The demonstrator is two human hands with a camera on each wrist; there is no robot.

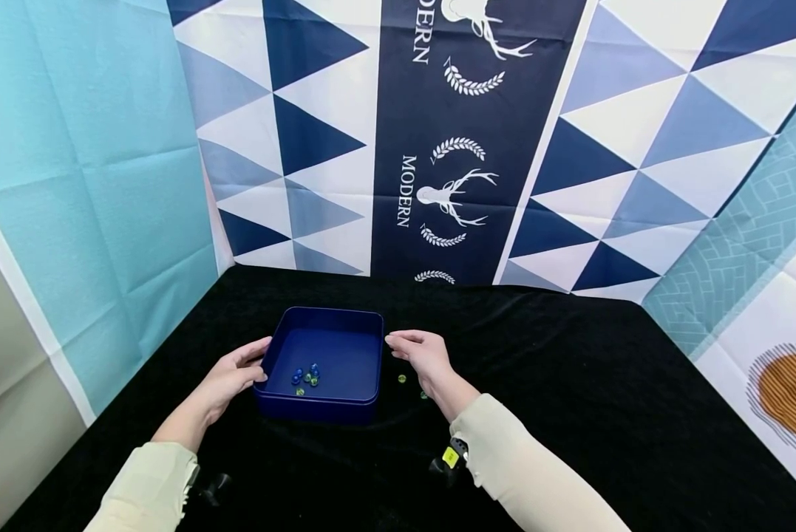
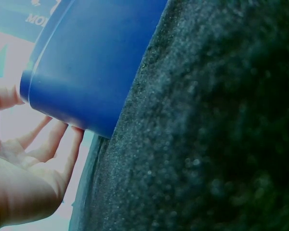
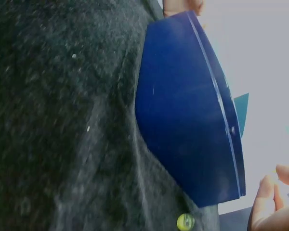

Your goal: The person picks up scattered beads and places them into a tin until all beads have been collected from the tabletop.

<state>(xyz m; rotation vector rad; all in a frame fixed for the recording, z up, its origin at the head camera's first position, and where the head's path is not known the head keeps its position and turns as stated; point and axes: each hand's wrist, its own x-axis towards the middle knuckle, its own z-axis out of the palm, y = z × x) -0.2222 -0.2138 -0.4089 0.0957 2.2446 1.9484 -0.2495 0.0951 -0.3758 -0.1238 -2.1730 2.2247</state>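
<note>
A dark blue open box (image 1: 323, 408) rests on black cloth. Inside, toward its near left, lie several blue and yellow-green glass marbles (image 1: 314, 381). My left hand (image 1: 230, 375) is at the box's left side; in the left wrist view its fingertips touch the outer wall and the thumb is near the rim. My right hand (image 1: 429, 360) is raised just beyond the right rim. In the right wrist view its thumb and fingers (image 3: 265, 195) pinch what looks like a tiny yellowish marble, mostly hidden. Below it on the cloth lies a yellow-green marble (image 1: 401, 378).
Close to the right wrist, a green marble (image 1: 423, 394) lies partly hidden on the black cloth (image 1: 537, 384). Patterned fabric (image 1: 324, 148) hangs behind the table, and turquoise fabric (image 1: 105, 185) hangs at the left.
</note>
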